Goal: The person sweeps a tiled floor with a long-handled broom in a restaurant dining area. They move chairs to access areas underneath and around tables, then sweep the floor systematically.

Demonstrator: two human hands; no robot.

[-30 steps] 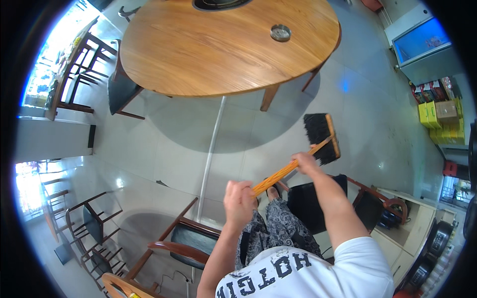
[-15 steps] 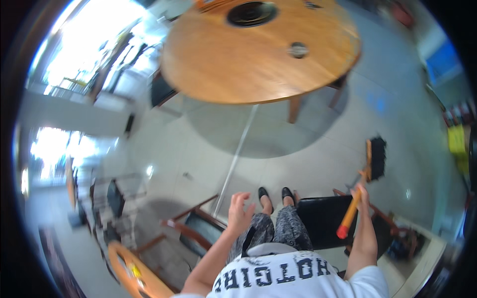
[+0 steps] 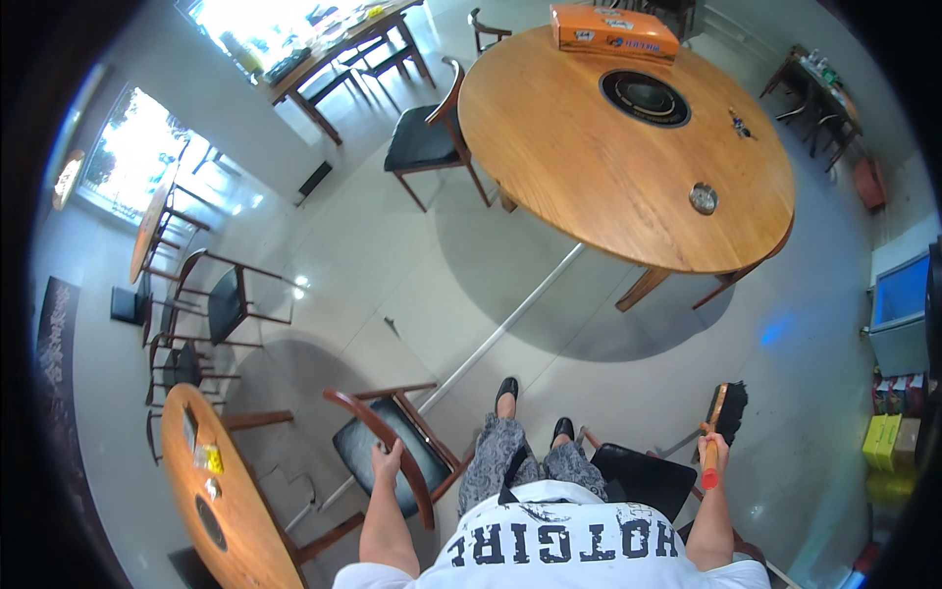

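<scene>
A dark wooden chair [image 3: 425,442] with a black seat stands at my left side. My left hand [image 3: 387,459] is closed on its curved backrest, with the fingertips partly hidden against the wood. In my right hand [image 3: 714,450] is a broom, gripped by its orange-brown handle with a red end [image 3: 710,479]. The broom's black bristle head [image 3: 729,407] points away from me, low at my right; whether it touches the floor I cannot tell. Another black-seated chair [image 3: 643,479] stands just in front of me, between my legs and the broom.
Ahead is a large round wooden table [image 3: 589,147] with an orange box [image 3: 616,31], a dark round inset and a small round metallic item [image 3: 703,198]. A second round table [image 3: 231,520] is at lower left. A white strip [image 3: 505,329] crosses the tiled floor. Several chairs stand at left.
My left hand has gone from open in the air to the chair's backrest. The view has turned left. My right hand still holds the broom, its handle now seen more end-on.
</scene>
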